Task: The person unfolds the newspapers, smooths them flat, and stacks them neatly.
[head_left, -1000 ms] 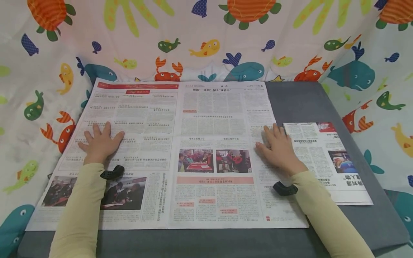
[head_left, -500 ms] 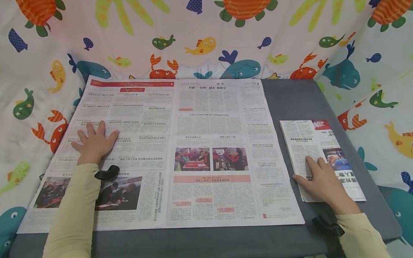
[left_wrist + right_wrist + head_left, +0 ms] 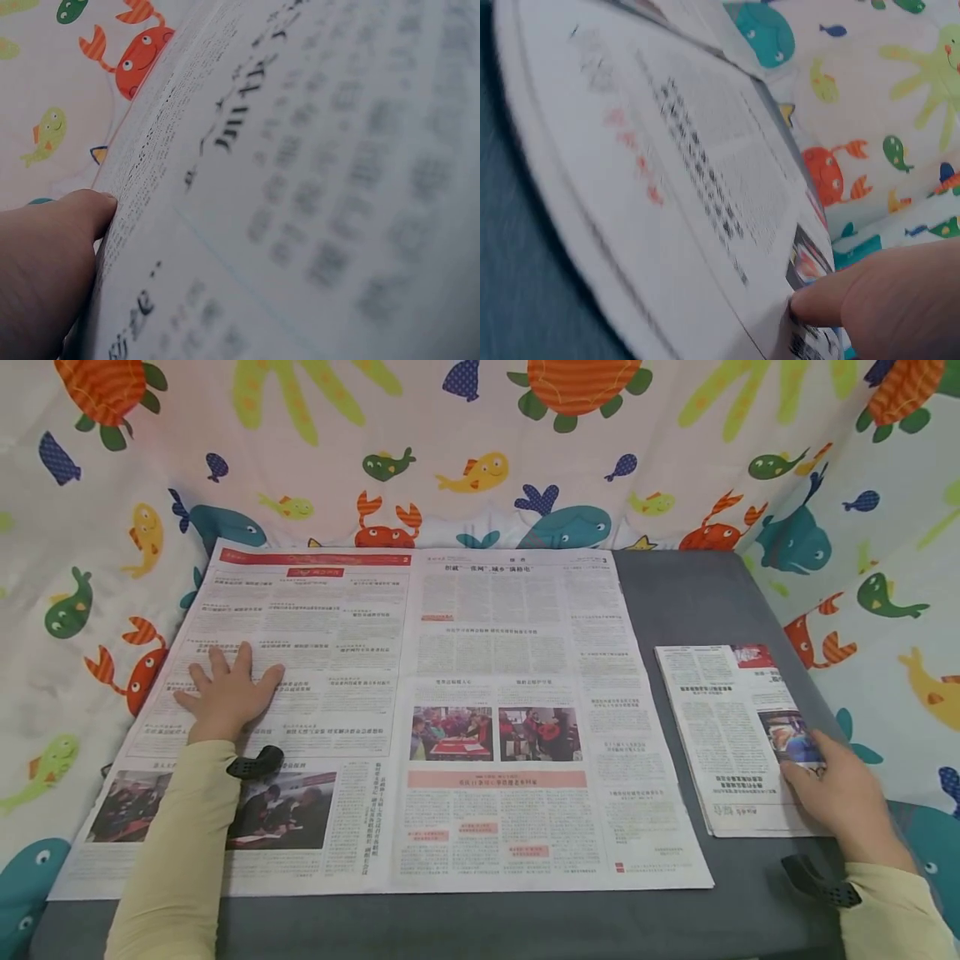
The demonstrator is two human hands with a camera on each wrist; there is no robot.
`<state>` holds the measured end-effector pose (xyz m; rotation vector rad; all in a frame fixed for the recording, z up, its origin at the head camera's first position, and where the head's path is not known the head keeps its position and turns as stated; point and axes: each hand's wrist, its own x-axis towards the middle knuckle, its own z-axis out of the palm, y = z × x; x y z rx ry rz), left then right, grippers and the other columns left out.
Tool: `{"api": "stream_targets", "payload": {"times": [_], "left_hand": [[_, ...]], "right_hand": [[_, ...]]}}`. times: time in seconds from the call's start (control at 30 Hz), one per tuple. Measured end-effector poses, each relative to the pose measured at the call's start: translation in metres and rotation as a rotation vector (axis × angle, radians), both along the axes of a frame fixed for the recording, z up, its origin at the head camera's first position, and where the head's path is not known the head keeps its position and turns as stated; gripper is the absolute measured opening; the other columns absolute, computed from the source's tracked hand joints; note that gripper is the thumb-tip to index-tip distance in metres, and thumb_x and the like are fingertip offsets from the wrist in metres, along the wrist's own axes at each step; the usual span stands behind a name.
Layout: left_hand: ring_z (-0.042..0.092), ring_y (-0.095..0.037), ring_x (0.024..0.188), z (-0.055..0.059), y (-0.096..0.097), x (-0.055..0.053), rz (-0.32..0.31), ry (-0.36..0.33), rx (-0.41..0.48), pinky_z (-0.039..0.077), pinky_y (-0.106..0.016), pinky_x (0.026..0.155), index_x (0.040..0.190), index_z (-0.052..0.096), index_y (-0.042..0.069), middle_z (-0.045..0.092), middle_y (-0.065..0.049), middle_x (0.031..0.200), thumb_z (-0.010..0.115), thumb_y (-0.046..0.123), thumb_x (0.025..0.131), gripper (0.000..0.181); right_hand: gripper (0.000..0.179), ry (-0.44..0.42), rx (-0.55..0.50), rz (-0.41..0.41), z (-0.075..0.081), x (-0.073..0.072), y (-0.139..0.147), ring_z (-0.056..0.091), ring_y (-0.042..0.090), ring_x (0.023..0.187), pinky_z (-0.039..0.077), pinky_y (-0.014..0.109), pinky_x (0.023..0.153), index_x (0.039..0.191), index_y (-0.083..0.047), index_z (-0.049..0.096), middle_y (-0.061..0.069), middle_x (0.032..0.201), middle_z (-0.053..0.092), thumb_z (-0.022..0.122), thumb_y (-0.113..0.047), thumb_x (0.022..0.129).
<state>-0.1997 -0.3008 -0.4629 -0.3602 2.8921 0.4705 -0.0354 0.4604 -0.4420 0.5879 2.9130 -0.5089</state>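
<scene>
A newspaper [image 3: 498, 652] lies spread open over the grey table, printed with text columns and several photos. My left hand [image 3: 232, 693] rests flat on its left page, fingers spread. In the left wrist view, my thumb [image 3: 82, 210] lies beside the print, which curves close to the camera. To the right is a smaller folded newspaper [image 3: 720, 735], its layers showing along the left edge. My right hand [image 3: 847, 793] grips its right edge, thumb over the colour photo; the other fingers are mostly hidden. The right wrist view shows the thumb [image 3: 832, 300] on the folded newspaper.
The grey table [image 3: 690, 602] shows between the two newspapers and along the front. A white curtain [image 3: 300, 468] with sea animals hangs behind and at both sides. Each wrist wears a black band [image 3: 255, 764] over a pale yellow sleeve [image 3: 168, 860].
My right hand has left the spread newspaper's right side, crossed onto the folded newspaper and reached its right edge. My left hand stays in place on the left page.
</scene>
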Motion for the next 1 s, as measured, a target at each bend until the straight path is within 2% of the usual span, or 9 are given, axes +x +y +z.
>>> {"api": "stream_targets", "payload": {"times": [0.13, 0.47, 0.6, 0.67, 0.73, 0.83, 0.87, 0.93, 1.0], "left_hand": [[-0.019, -0.070, 0.143, 0.002, -0.003, 0.002, 0.003, 0.000, -0.008, -0.010, -0.090, 0.102, 0.163, -0.005, 0.010, -0.021, -0.036, 0.162, 0.034, 0.068, 0.098, 0.096], [-0.019, -0.070, 0.143, 0.000, -0.001, 0.001, 0.009, 0.001, -0.006, -0.010, -0.090, 0.102, 0.163, -0.004, 0.009, -0.020, -0.037, 0.162, 0.034, 0.069, 0.098, 0.096], [-0.018, -0.070, 0.143, 0.001, 0.000, 0.001, 0.005, 0.007, -0.008, -0.009, -0.090, 0.102, 0.163, -0.003, 0.009, -0.019, -0.037, 0.162, 0.036, 0.067, 0.099, 0.095], [-0.018, -0.070, 0.143, 0.002, 0.001, 0.001, 0.007, 0.009, -0.010, -0.008, -0.090, 0.102, 0.163, -0.003, 0.009, -0.019, -0.038, 0.162, 0.036, 0.066, 0.099, 0.095], [-0.017, -0.071, 0.143, 0.003, 0.001, 0.002, 0.008, 0.013, -0.008, -0.008, -0.090, 0.102, 0.163, -0.002, 0.009, -0.018, -0.038, 0.162, 0.037, 0.066, 0.099, 0.094], [-0.018, -0.071, 0.143, 0.004, 0.002, 0.002, 0.003, 0.020, -0.002, -0.009, -0.089, 0.103, 0.163, -0.002, 0.009, -0.018, -0.038, 0.162, 0.038, 0.067, 0.099, 0.095], [-0.018, -0.071, 0.143, 0.004, 0.003, 0.002, 0.001, 0.022, 0.002, -0.009, -0.089, 0.103, 0.164, -0.001, 0.010, -0.017, -0.037, 0.162, 0.038, 0.067, 0.098, 0.095], [-0.017, -0.071, 0.143, 0.004, 0.003, 0.003, -0.001, 0.026, 0.010, -0.009, -0.089, 0.103, 0.164, -0.001, 0.010, -0.017, -0.037, 0.163, 0.039, 0.066, 0.098, 0.095], [-0.017, -0.071, 0.143, 0.004, 0.003, 0.003, 0.000, 0.031, 0.010, -0.009, -0.088, 0.104, 0.164, 0.000, 0.010, -0.016, -0.037, 0.163, 0.038, 0.066, 0.099, 0.094]], "right_hand": [[0.076, -0.071, 0.001, -0.029, 0.000, 0.008, 0.010, 0.031, 0.070, 0.129, 0.033, 0.081, 0.098, 0.159, 0.006, 0.013, 0.049, 0.148, 0.027, 0.052, -0.025, 0.100], [0.082, -0.061, -0.026, -0.012, -0.002, 0.006, 0.026, 0.039, 0.065, 0.115, 0.041, 0.077, 0.089, 0.158, 0.005, 0.019, 0.049, 0.137, 0.035, 0.064, -0.018, 0.094], [0.088, -0.057, -0.138, 0.073, -0.004, 0.006, 0.042, 0.046, 0.063, 0.111, 0.054, 0.056, 0.075, 0.161, 0.000, 0.015, 0.052, 0.138, 0.035, 0.069, -0.022, 0.095], [0.087, -0.040, -0.255, 0.120, -0.004, 0.006, 0.045, 0.062, 0.042, 0.104, 0.057, 0.040, 0.069, 0.164, -0.010, 0.016, 0.041, 0.140, 0.047, 0.070, -0.024, 0.096], [0.080, -0.009, -0.453, 0.147, -0.004, 0.007, 0.047, 0.070, 0.023, 0.095, 0.056, 0.029, 0.063, 0.165, -0.024, 0.021, 0.012, 0.137, 0.061, 0.067, -0.019, 0.099], [0.070, 0.072, -0.856, 0.164, 0.003, 0.007, 0.049, 0.072, 0.003, 0.080, 0.059, 0.027, 0.062, 0.157, -0.040, 0.037, -0.022, 0.118, 0.064, 0.058, -0.003, 0.102], [0.069, 0.106, -0.989, 0.175, 0.007, 0.007, 0.049, 0.075, 0.008, 0.080, 0.060, 0.028, 0.061, 0.154, -0.040, 0.043, -0.029, 0.113, 0.062, 0.054, 0.004, 0.102], [0.070, 0.161, -1.202, 0.210, 0.019, 0.004, 0.047, 0.077, 0.015, 0.080, 0.061, 0.031, 0.060, 0.150, -0.036, 0.049, -0.021, 0.114, 0.069, 0.046, 0.013, 0.101], [0.069, 0.218, -1.325, 0.253, 0.034, 0.000, 0.040, 0.078, 0.017, 0.083, 0.061, 0.032, 0.060, 0.151, -0.031, 0.050, -0.015, 0.119, 0.070, 0.042, 0.016, 0.101]]}}
